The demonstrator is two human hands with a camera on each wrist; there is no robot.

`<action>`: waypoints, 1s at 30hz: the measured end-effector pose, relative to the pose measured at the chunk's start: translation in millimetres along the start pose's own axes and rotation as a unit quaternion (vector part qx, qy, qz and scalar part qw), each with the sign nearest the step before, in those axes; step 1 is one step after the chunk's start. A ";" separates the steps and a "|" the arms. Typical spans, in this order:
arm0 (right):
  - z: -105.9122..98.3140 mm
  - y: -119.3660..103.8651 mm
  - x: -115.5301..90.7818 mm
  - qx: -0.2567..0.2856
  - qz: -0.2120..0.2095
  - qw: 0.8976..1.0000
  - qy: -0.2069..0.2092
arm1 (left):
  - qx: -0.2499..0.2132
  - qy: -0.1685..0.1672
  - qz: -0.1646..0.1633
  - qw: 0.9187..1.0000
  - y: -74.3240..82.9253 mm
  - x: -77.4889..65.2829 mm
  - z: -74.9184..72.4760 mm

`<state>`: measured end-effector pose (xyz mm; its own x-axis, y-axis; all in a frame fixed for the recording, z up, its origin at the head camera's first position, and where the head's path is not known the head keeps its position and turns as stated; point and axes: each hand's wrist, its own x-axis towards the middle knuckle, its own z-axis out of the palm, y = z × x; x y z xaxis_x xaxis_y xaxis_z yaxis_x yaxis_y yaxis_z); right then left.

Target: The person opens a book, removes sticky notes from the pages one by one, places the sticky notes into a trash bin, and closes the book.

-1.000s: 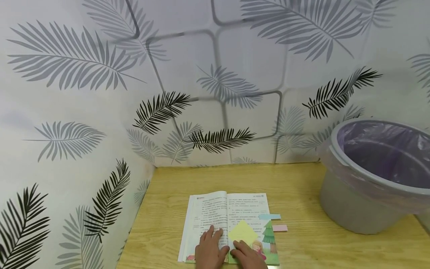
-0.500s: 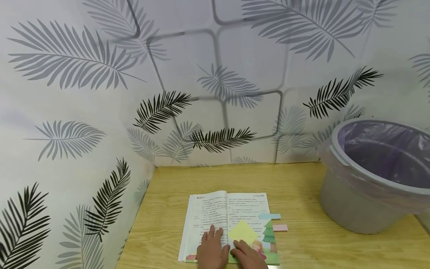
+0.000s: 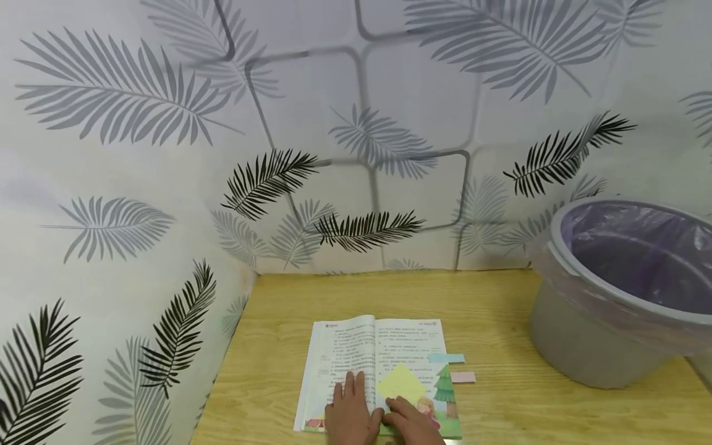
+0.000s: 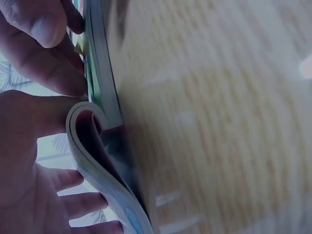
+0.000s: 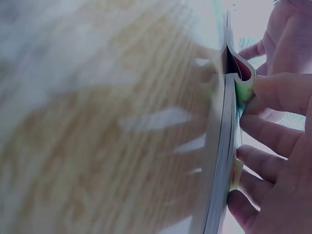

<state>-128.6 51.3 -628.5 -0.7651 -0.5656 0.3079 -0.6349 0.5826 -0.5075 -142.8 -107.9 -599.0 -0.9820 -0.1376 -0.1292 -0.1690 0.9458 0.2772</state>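
An open book [image 3: 345, 346] lies on the table, its left pages bulging up near the spine. My left hand [image 3: 349, 414] rests fingers-extended on the lower left page, its thumb beside the spine. On the lower right page lies my right hand [image 3: 410, 423], fingertips at the edge of a yellow sticky note [image 3: 402, 382] set like a diamond. Seen from the left wrist, the left hand [image 4: 29, 170] lies along the curled pages. The right wrist view has the right hand's [image 5: 287, 170] fingertips against the right page and its thumb at the spine.
A blue tab [image 3: 447, 358] and a pink tab [image 3: 463, 377] stick out from the book's right edge. To the right stands a large grey bin [image 3: 601, 334] lined with a purplish bag. Behind the wooden table [image 3: 489, 408] rises a leaf-patterned wall [image 3: 411, 204].
My left hand has shifted slightly on the left page, its fingers now closer together and its thumb nearer the right hand. The right hand stays nearly in place.
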 end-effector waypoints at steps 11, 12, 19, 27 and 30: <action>-28.2 -2.0 9.7 0.052 0.079 0.995 0.020 | 0.000 -0.013 0.015 1.000 -5.3 -5.9 -2.1; -30.9 -2.0 10.6 0.053 0.096 0.994 0.020 | -0.002 -0.015 0.020 1.000 -5.9 -6.0 -2.5; -37.8 1.3 12.6 0.047 0.211 0.976 0.012 | 0.013 -0.032 0.018 0.999 -8.0 -7.0 0.2; -35.8 4.2 20.7 0.005 0.301 0.952 0.045 | 0.001 -0.033 0.023 0.999 -9.0 -3.2 -2.6; -37.1 5.1 22.6 0.005 0.315 0.948 0.038 | 0.002 -0.040 0.021 0.999 -9.4 -2.9 -2.5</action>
<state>-153.1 63.1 -594.3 -0.9980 -0.0629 -0.0020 -0.0482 0.7856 -0.6169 -138.6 -117.1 -598.9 -0.9784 -0.0746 -0.1930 -0.1279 0.9513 0.2804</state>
